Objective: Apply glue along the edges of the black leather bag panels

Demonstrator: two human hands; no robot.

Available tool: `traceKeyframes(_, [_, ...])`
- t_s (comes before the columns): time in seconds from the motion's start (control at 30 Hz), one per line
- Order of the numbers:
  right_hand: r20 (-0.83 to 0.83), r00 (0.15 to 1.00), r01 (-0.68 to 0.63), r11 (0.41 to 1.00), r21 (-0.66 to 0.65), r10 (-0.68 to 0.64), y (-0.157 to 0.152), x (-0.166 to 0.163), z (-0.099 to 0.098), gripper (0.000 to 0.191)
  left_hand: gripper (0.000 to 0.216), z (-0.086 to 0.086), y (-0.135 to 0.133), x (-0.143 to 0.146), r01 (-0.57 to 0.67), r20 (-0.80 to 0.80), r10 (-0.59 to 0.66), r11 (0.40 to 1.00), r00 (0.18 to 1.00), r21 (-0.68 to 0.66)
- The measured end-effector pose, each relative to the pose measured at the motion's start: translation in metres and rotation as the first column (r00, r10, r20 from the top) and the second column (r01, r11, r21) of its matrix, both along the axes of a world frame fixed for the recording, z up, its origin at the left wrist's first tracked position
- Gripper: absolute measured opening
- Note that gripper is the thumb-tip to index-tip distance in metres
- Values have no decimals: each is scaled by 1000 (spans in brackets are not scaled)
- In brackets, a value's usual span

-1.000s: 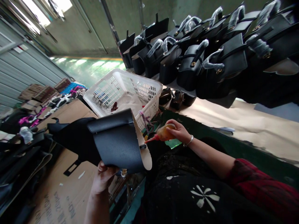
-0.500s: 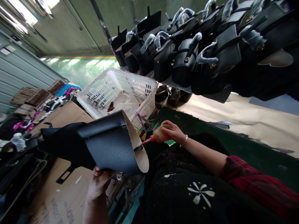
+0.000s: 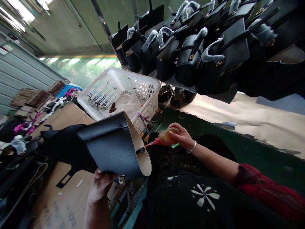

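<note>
A black leather bag body [image 3: 109, 149], with a beige inner side, is held up by my left hand [image 3: 102, 184], fingers closed on its lower edge. Its open end faces right, and a small dark tab [image 3: 140, 150] shows at that opening. My right hand [image 3: 181, 136] is wrapped round a squeeze bottle [image 3: 166, 137] of amber liquid with a red nozzle. The nozzle tip points left, right by the tab; whether it touches is too small to tell. A metal clasp [image 3: 121, 179] hangs below the bag body, near my left fingers.
Behind the bag body stands a white plastic basket [image 3: 150, 105] with pale material inside. Black handbags [image 3: 190, 60] with wrapped handles crowd a shelf at upper right. Cardboard [image 3: 64, 197] lies at lower left, near piled black pieces. Brown paper [image 3: 262, 124] covers a lower surface at right.
My right hand and the bottle have shifted slightly right. The bag body in my left hand has hardly moved, and the whole view has shifted a little.
</note>
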State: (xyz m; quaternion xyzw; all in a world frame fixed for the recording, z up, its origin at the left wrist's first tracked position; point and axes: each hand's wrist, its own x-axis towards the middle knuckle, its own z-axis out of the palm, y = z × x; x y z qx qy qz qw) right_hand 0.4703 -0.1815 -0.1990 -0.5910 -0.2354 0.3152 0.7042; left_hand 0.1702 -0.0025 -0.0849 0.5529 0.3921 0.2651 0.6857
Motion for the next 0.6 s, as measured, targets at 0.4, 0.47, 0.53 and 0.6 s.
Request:
traceKeyframes(0.4, [52,998,29,1000,1,-29,0,-1,1,37,24,0,0,3,-10,-7,10,1000,1000,-15])
traceKeyframes(0.47, [53,999,-6,1000,10,6,-1,-1,2,36,22,-1,0,2,-5,-16,5,1000,1000,-12])
traceKeyframes(0.53, [48,999,-16,1000,16,15,0,-2,2,36,23,-1,1,2,-12,-27,12,1000,1000,-10])
traceKeyframes(0.6, [40,999,24,1000,13,-25,1,-2,2,36,23,-1,0,3,-13,-34,13,1000,999,-17])
